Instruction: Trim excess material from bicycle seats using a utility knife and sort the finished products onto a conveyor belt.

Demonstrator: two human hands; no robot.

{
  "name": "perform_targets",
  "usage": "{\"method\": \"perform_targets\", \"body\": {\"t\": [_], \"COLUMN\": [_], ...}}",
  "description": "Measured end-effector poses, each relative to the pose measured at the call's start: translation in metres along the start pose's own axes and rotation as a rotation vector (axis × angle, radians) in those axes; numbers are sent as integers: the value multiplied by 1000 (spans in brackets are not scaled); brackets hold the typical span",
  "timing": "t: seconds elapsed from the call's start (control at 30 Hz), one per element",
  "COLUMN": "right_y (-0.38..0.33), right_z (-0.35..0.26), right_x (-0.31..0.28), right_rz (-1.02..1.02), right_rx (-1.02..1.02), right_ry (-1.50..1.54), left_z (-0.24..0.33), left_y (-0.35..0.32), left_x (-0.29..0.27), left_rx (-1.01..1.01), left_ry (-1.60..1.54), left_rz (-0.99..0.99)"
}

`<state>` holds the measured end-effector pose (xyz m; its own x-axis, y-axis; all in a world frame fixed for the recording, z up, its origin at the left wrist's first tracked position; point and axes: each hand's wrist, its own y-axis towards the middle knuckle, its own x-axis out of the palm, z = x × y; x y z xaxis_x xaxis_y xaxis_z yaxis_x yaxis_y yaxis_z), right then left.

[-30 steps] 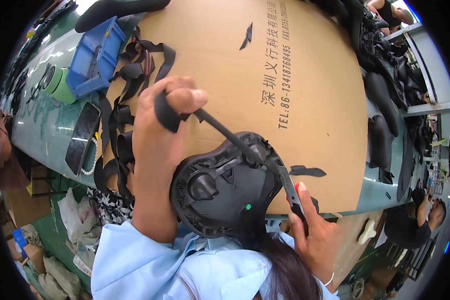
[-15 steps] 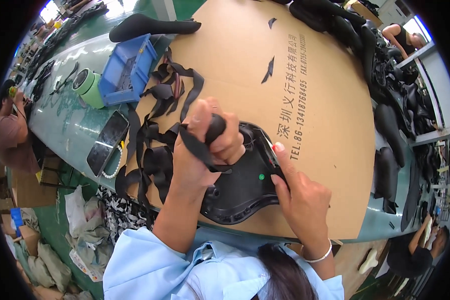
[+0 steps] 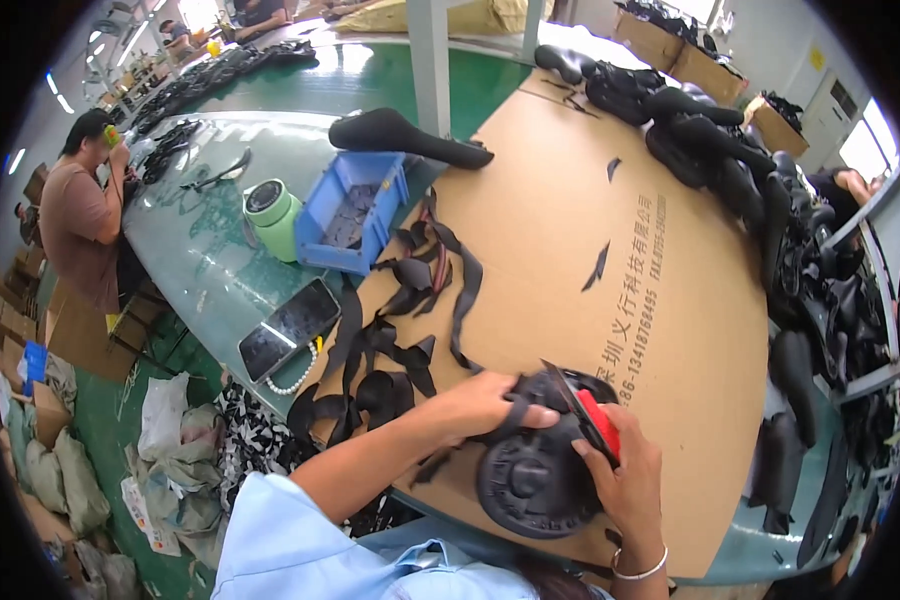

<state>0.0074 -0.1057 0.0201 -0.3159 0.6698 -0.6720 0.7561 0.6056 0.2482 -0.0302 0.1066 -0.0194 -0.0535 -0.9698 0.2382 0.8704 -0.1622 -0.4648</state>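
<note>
A black bicycle saddle [image 3: 540,485] rests on the cardboard sheet [image 3: 540,230] close in front of me, its wide, ridged rounded end toward my body. My left hand [image 3: 500,405] is closed at its far left edge, pinching a black strip [image 3: 517,414] that runs against the saddle. In my right hand [image 3: 625,475] is a red-handled utility knife [image 3: 598,425], its dark, thin end pointing away and left across the saddle's far part. Where the blade meets the saddle is hard to make out. My right palm and fingers partly cover the saddle's right side.
Curled black offcut strips [image 3: 380,375] lie left of the saddle. Beyond them are a blue bin [image 3: 315,235], a green flask [image 3: 272,222], a phone [image 3: 288,330] and a long black saddle [image 3: 400,137]. More saddles [image 3: 705,150] line the right edge. A co-worker [image 3: 82,205] stands left.
My left hand has come down from its raised fist to the saddle's edge. The saddle is turned and nearer me; the knife has swung over it. The view has tilted upward.
</note>
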Motion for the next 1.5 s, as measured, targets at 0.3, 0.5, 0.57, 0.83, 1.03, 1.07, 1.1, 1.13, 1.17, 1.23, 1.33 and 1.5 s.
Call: {"method": "perform_targets", "body": {"t": [0.3,0.5,0.57,0.83,1.03,1.07,1.1,1.13,1.17,1.23,1.33,1.5], "right_y": [-30,-36,-27,10,38,61,81,107,129,163,146,47], "right_z": [6,30,27,-5,-78,-83,-88,-92,-91,-57,-49,-79], "right_x": [-42,-32,-24,25,112,118,123,131,141,178,201,142], "right_rz": [683,614,532,-124,-616,-683,-748,-575,-397,-248,-220,-568], "right_rx": [308,375,354,194,-61,-93,-123,-253,-377,-484,-543,-577], "right_ry": [323,324,389,538,866,661,457,293,131,-44,-292,-192], "left_z": [125,-22,-46,-92,-68,-72,-73,-67,-64,-60,-56,-65], "left_y": [100,35,-25,-172,-134,-132,-134,-142,-148,-139,-141,-135], "left_x": [-71,-22,-9,23,32,25,8,-2,-10,-9,-14,-46], "left_rx": [472,751,734,549,671,756,925,835,744,804,749,722], "left_ry": [13,1548,1510,1029,-305,-498,-556,-508,-457,-363,-269,-434], "left_rz": [894,617,619,904,645,725,701,753,802,730,707,881]}}
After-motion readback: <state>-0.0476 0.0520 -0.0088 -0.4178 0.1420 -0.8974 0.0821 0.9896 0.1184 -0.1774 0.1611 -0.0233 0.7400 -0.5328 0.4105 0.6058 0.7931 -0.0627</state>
